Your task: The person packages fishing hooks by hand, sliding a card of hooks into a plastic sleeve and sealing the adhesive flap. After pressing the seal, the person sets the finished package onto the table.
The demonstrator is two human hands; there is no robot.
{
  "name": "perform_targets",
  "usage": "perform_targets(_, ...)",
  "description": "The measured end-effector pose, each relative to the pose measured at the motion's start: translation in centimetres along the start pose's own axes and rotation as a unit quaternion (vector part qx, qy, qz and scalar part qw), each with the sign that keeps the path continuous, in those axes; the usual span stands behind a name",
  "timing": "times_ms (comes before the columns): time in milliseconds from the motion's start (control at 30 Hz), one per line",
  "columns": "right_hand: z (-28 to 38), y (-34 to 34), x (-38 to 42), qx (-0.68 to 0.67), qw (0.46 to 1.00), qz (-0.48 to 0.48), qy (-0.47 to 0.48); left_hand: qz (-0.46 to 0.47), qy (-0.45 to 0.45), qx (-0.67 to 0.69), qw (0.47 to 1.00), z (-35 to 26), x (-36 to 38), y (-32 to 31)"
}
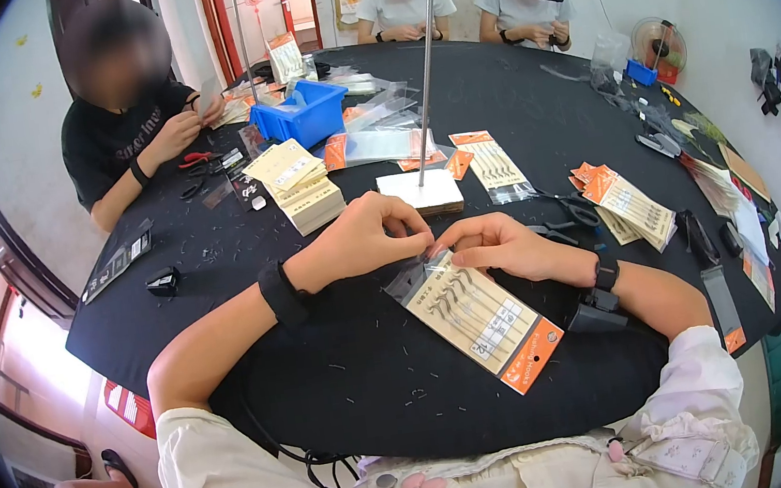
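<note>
A clear plastic packet with an orange end printed "Fishing Hooks" holds a beige card with several hooks on it. It lies tilted over the black tablecloth in front of me, its orange end toward my body. My left hand is closed, fingertips pinched together at the far end of the packet. Right beside it, my right hand grips the same end between thumb and fingers. What exactly sits between the fingertips is too small to make out.
Beyond my hands a metal rod rises from a white block. A stack of beige cards, a blue bin, scissors and filled packets lie around. A stapler is at left. Other people sit across the table.
</note>
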State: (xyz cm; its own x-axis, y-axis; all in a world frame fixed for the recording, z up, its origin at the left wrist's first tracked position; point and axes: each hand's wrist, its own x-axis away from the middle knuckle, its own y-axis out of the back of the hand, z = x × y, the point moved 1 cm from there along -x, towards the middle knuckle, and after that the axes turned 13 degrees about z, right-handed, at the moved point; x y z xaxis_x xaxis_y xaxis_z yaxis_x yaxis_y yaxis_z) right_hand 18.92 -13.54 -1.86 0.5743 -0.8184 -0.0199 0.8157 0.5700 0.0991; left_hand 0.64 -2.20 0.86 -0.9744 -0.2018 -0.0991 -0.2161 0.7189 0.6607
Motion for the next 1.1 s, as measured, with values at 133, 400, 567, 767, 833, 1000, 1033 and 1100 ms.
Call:
perform_targets(133,-0.2,0.17,0.02,0.001,1.0,0.006,0.003,0.009,0.02,0.012,1.0,0.24,-0.02,-0.04)
perform_targets(400,-0.51,0.23,0.08,0.01,1.0,0.0,-0.001,0.023,-0.008,0.003,1.0,-0.22,0.14,0.28)
perform_targets(567,-0.68,0.34,-0.05,0.006,1.0,0.006,0.007,0.025,-0.006,0.014,1.0,-0.2,0.14,0.23)
perform_targets(767,-0.29,0.16,0.0,0.009,1.0,0.007,-0.006,0.035,-0.003,-0.012,0.999,-0.17,0.32,-0.1)
perform_targets(833,-0.18,0.1,-0.01,0.01,1.0,0.003,-0.009,0.034,-0.001,-0.005,0.999,-0.11,0.31,-0.12)
perform_targets(1000,-0.22,0.27,0.06,0.007,1.0,0.0,-0.005,0.019,0.031,0.016,0.999,-0.09,0.09,-0.1)
perform_targets(1033,-0.32,0.31,0.04,0.01,1.0,-0.007,-0.003,0.018,0.038,0.006,0.999,-0.31,0.18,-0.07)
perform_targets(1100,-0.26,0.33,0.07,0.009,1.0,-0.004,0.0,0.025,0.039,-0.01,0.999,-0.62,0.27,-0.14)
